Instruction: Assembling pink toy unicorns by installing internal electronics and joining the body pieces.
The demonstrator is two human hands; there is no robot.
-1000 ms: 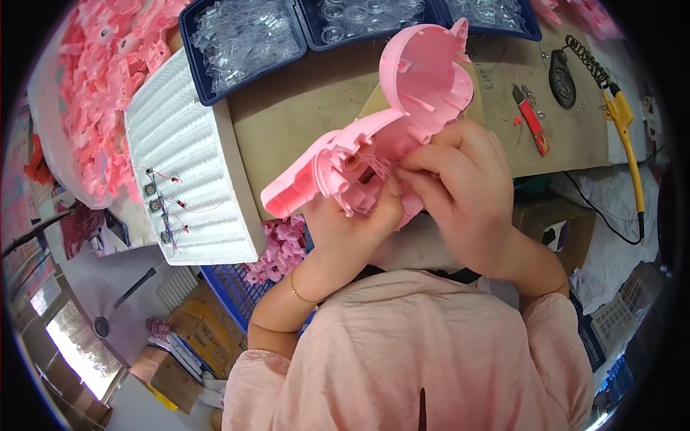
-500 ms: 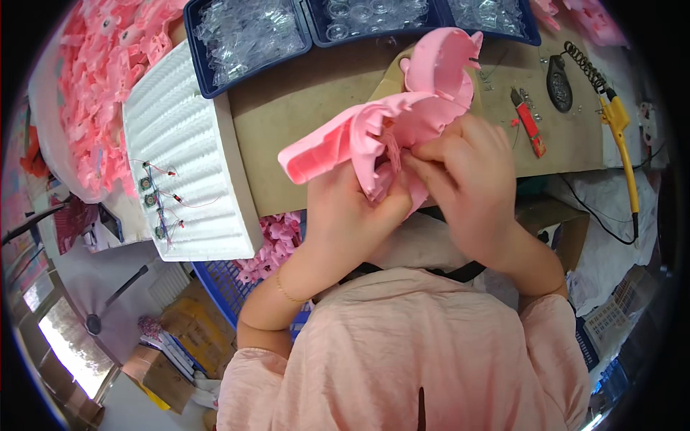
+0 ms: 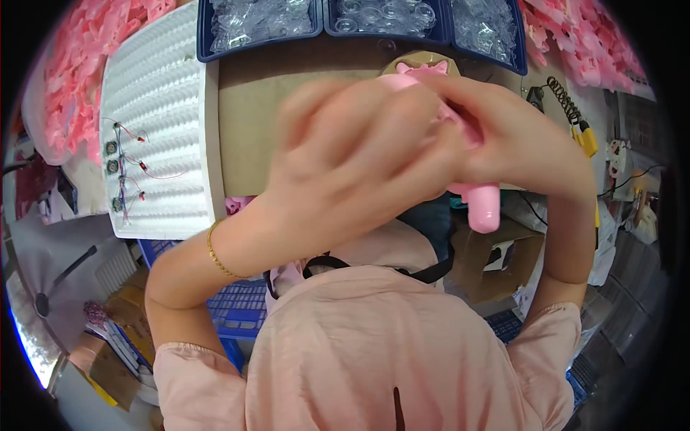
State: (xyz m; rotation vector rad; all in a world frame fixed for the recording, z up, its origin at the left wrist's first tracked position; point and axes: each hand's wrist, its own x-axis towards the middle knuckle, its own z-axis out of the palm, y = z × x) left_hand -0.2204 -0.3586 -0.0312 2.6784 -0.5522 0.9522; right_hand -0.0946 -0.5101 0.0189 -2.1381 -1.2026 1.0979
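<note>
In the head view, a pink plastic shell is held above the brown tabletop, close in front of the person's chest. It is gripped by the right hand, whose thumb and palm are wrapped about it, and a rounded pink end is left jutting out below. Most of the shell is covered by the left hand, which is blurred and laid across it with fingers bent; whether anything is grasped by that hand cannot be told. A gold bracelet is worn on the left wrist.

To the left, a ridged white tray is set, with small wired parts laid on it. Along the far edge, clear plastic pieces are held in dark blue bins. Pink parts are heaped at the far left and far right. At the right, a yellow-handled tool is seen near a coiled black cord. Below the table, a blue basket is partly hidden by the left arm.
</note>
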